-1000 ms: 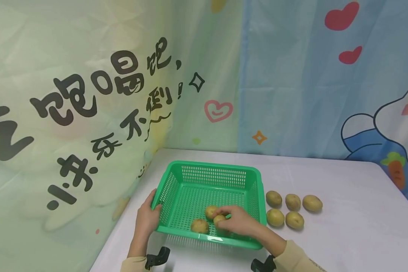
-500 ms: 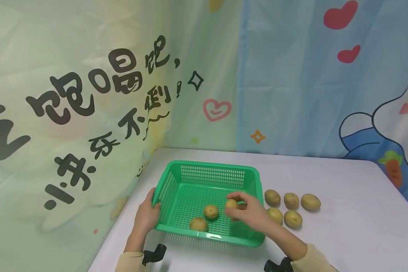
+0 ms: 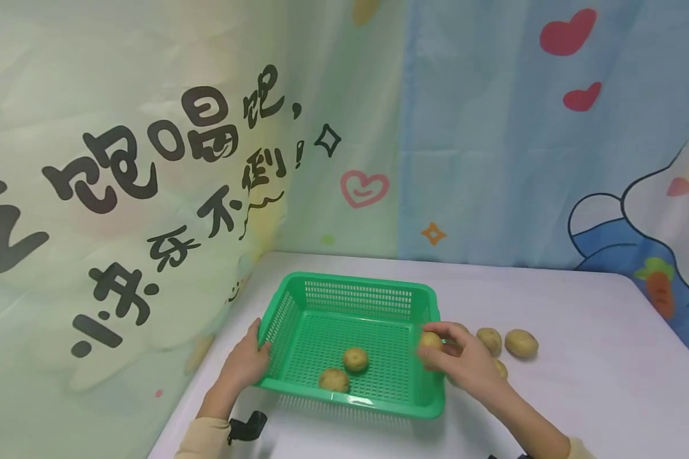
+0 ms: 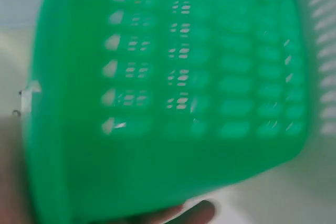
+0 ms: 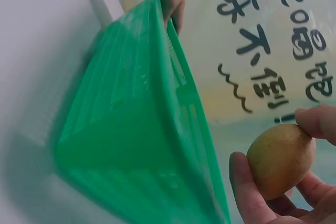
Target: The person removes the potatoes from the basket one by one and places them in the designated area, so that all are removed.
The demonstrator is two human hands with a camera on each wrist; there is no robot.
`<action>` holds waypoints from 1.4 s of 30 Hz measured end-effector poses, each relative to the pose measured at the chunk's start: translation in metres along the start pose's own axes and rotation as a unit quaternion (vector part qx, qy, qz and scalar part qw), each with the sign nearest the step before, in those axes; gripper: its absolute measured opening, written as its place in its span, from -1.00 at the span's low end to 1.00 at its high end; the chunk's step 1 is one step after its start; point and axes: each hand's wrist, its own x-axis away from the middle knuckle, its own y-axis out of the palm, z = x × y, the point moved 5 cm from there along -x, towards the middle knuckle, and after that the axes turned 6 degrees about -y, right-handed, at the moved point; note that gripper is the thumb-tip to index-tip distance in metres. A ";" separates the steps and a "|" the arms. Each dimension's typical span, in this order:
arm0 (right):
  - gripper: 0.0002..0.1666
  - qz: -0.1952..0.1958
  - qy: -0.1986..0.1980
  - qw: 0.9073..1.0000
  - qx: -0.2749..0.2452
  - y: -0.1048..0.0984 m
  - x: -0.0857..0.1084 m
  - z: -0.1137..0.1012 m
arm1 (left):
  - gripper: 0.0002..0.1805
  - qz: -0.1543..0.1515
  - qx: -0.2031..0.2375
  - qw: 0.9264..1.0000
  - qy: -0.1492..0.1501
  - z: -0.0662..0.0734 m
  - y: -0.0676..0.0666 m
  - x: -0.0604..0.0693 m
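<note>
My left hand (image 3: 245,360) grips the left rim of a green plastic basket (image 3: 344,277), thumb over the edge. In the left wrist view the slotted basket wall (image 4: 157,166) fills most of the frame, with blurred fingers at its lower edge. Two potatoes lie inside: one potato (image 3: 334,380) near the front wall, another potato (image 3: 355,360) just behind it. Over the right rim my right hand (image 3: 465,360) holds a potato (image 3: 430,340) between thumb and fingers. The right wrist view has this potato (image 5: 282,160) at the fingertips, apart from the basket.
Right of the basket more potatoes lie on the white table (image 3: 585,357), such as this potato (image 3: 521,343) and that potato (image 3: 489,342). Some are partly covered by my right hand. A printed curtain (image 3: 482,127) hangs behind the table.
My right hand has lifted a potato from inside the basket and carried it rightward to the right rim. Two potatoes stay inside. The left hand keeps its grip on the basket.
</note>
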 end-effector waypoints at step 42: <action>-0.04 0.103 0.136 0.947 0.271 -0.139 0.062 0.106 | -0.42 0.010 0.112 0.994 -0.008 0.003 0.000 -0.038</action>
